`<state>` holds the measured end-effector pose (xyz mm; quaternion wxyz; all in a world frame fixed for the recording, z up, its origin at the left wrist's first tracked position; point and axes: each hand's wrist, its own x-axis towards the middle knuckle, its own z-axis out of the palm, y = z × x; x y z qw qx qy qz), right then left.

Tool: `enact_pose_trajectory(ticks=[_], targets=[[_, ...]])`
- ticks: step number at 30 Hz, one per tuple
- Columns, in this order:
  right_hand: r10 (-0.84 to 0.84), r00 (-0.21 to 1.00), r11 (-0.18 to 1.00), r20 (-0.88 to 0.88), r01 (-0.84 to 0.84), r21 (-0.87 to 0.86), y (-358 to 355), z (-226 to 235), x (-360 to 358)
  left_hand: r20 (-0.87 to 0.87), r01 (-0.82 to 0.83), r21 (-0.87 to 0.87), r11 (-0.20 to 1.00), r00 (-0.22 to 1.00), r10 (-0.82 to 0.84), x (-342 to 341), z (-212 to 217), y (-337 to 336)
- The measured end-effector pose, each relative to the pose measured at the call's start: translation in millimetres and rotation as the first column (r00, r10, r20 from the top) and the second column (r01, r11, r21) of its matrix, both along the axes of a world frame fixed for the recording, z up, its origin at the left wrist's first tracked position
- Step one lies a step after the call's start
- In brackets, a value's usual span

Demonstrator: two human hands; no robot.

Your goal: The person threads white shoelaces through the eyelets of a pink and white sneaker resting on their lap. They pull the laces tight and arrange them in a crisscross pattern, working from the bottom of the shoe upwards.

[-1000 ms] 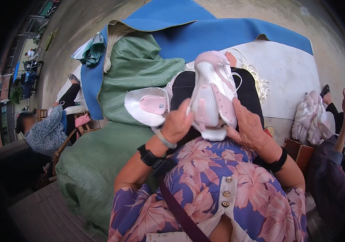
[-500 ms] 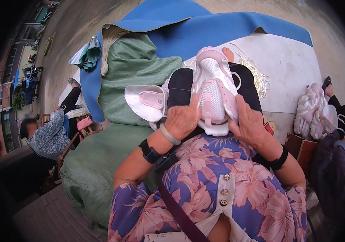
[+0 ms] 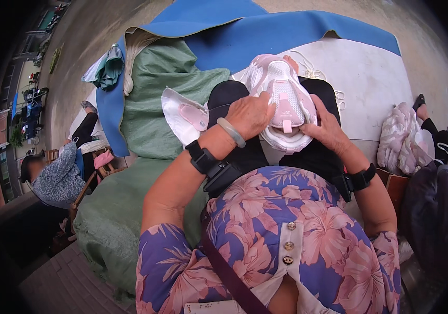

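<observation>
A white and pink sneaker upper rests on my black-trousered knees, toe pointing away and ankle opening towards me. Its pink-tabbed tongue stands in the middle. At the left eyelet edge, my left hand is closed, with fingertips pinched on the upper. My right hand grips the right side of the collar, thumb at the opening and fingers along the outside. Whether a lace is between the left fingertips is hidden. Another white and pink shoe piece lies left of my knees.
A green woven sack and a blue sheet lie ahead. White laces lie on a pale board. More pink and white uppers are piled at right, beside another person's arm. A seated person is at far left.
The upper has tipped and come lower, showing its collar opening. My left hand has gone from lying along the side to pinching the eyelet edge; my right hand has shifted round the collar.
</observation>
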<state>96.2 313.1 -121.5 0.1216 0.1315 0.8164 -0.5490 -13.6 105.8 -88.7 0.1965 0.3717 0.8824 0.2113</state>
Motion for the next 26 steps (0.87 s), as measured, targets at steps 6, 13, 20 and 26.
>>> enact_pose_trajectory(ticks=[6, 13, 20, 26], targets=[[0.121, 0.986, 0.933, 0.118, -0.153, 0.325, -3, 8, 10, -0.07, 0.0, -0.053, 0.999, 0.998, -0.004, 18, -17, -1], [0.155, 0.985, 0.826, 0.07, -0.168, 0.538, -23, 13, -1, -0.08, -0.029, -0.082, 0.996, 0.997, 0.023, 17, -14, -3], [0.127, 0.99, 0.889, 0.063, -0.142, 0.435, -32, 22, -7, -0.041, -0.055, -0.109, 0.993, 0.998, 0.051, 19, -14, -9], [0.175, 0.979, 0.924, 0.108, -0.201, 0.326, -31, 24, -13, 0.131, -0.026, 0.1, 0.995, 0.991, 0.013, 20, -18, -38]])
